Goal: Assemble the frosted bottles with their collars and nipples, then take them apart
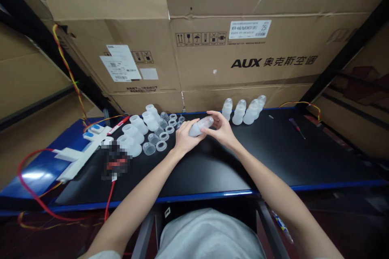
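Note:
A translucent baby bottle (197, 128) is tilted between my hands over the middle of the table, its clear cap pointing up and right. My left hand (186, 136) is closed around the white lower body. At the cap end, the fingers and thumb of my right hand (223, 130) are closed on the bottle. To the left are several open white bottle bodies (138, 124), with clear caps (148, 148) and collar rings (161, 145) beside them. Small clear pieces (181, 118), partly hidden by my left hand, lie behind it. Several capped bottles (240, 112) stand right of my right hand.
A white power strip (83, 153) with cables and a red marker (118, 125) lie at the left. A blurred-out object (115, 162) sits near the front left. At the right lies a screwdriver (297, 128). Cardboard (206, 64) walls the table's back.

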The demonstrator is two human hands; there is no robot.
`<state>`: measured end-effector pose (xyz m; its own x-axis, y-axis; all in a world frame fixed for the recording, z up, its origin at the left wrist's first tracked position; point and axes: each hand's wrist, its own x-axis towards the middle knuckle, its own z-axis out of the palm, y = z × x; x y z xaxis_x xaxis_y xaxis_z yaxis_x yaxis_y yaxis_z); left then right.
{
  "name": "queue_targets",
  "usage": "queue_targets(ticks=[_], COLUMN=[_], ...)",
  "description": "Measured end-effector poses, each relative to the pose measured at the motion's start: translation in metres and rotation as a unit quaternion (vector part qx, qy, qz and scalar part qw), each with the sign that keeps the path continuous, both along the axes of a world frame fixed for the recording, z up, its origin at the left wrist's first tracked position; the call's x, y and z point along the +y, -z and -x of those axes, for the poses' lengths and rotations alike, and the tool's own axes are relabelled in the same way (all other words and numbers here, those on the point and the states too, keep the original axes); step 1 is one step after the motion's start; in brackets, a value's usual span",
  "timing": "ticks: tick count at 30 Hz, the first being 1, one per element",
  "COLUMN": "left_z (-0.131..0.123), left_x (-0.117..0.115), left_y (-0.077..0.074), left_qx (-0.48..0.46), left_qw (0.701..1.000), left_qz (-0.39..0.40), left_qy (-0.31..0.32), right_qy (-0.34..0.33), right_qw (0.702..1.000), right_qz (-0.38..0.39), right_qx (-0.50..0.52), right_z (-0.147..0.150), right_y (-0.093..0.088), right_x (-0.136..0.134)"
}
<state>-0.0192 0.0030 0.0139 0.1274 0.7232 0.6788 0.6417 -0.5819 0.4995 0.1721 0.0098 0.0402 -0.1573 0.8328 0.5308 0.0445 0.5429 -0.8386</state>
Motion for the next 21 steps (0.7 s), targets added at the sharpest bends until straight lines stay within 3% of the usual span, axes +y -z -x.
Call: queue_targets(ticks=[4, 9, 15, 21], left_z=[0.013, 0.030, 0.054, 0.057], left_x=[0.009, 0.016, 0.018, 0.026], left_y=[-0.003, -0.011, -0.028, -0.020], left_qx=[0.077, 0.196, 0.261, 0.213], left_qw=[0.996, 0.975, 0.944, 0.955], left_qz=[0.028, 0.071, 0.153, 0.164], left_qy=[0.045, 0.071, 0.131, 0.123], right_qy=[0.092, 0.208, 0.196, 0.190], right_qw=[0.995, 0.973, 0.976, 0.969], right_qz=[-0.021, -0.064, -0.045, -0.077], right_qx=[0.020, -0.081, -0.087, -0.135], right_z=[-0.006, -0.032, -0.038, -0.036], right_y=[0.000, -0.001, 0.013, 0.022], right_x=[0.006, 0.017, 0.031, 0.031])
